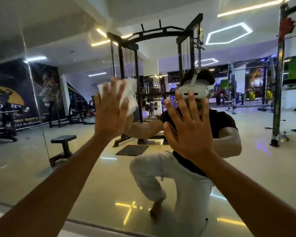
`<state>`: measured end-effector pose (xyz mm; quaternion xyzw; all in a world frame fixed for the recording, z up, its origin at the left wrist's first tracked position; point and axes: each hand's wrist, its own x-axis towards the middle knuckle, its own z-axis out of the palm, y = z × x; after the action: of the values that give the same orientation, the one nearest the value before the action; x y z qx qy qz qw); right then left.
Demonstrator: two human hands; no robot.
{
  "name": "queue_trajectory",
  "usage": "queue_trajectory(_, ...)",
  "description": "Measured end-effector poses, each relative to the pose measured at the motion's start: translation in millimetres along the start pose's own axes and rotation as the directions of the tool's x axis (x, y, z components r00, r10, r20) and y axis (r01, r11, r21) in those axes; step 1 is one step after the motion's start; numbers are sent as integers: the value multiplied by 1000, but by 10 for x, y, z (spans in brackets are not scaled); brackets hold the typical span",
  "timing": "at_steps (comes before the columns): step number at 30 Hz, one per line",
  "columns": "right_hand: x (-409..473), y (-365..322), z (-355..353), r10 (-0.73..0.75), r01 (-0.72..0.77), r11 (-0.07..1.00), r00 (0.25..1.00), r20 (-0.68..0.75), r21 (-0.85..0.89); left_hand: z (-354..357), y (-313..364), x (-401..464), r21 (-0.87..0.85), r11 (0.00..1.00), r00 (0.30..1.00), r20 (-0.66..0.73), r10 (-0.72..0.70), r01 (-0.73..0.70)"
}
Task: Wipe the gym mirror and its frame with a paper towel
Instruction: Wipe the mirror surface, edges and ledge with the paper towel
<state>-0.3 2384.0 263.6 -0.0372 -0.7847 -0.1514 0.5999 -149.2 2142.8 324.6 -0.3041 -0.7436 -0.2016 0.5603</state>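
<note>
1. Your left hand [110, 110] has its fingers straight and slightly spread, pressing the crumpled white paper towel [126, 94] flat against the large wall-mounted glass gym mirror [92, 168]. Keep the palm behind the towel so the pressure spreads evenly rather than through the fingertips alone.
2. Your right hand [186, 129] is empty, fingers splayed wide and laid flat on the glass just beside the towel hand. Bare skin probably leaves smudges, so brace lightly and wipe over that patch afterwards.
3. The towel sits at about head height, near the middle of the panel. Work it in overlapping passes, refolding to a clean face when it looks grey.
4. The vertical seam [36, 103] between panels on the left and the mirror's pale bottom edge [75, 223] likely remain; run a folded edge of towel along them last.
</note>
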Motion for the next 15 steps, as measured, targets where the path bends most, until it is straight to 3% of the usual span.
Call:
queue_trajectory(2, 9, -20, 42, 16, -16, 1000, 1000, -21, -22, 36, 84, 111, -71, 966, 958, -126, -257, 249)
queue_trajectory(3, -4, -45, 48, 38, -38, 999, 999, -24, -13, 72, 205, 61, -79, 960, 954, -114, -278, 270)
queue_trajectory(4, -17, -67, 48, 56, -56, 998, 998, -27, -2, 119, 321, -62, -79, 973, 973, -66, -221, 216)
queue_trajectory(6, -61, -114, 40, 64, -65, 998, 998, -20, -5, 156, 460, -433, -59, 996, 995, 71, 65, -61)
queue_trajectory(8, -68, -136, 11, 67, -67, 998, 998, 17, -20, 102, 339, -624, 0, 952, 936, 178, 302, -307)
queue_trajectory(9, -74, -141, -7, 73, -72, 997, 997, 34, -20, 80, 236, -607, 36, 938, 923, 192, 332, -345)
queue_trajectory(10, -78, -146, -24, 79, -79, 997, 996, 41, -20, 62, 140, -551, 61, 947, 938, 173, 300, -314)
queue_trajectory(12, -61, -175, -55, 82, -80, 996, 996, 42, -28, 72, 36, -434, 41, 992, 990, 72, 118, -121)
queue_trajectory(15, -119, -174, -91, 96, -96, 995, 994, 45, -3, 188, 293, -645, -62, 996, 998, 3, -69, 70)
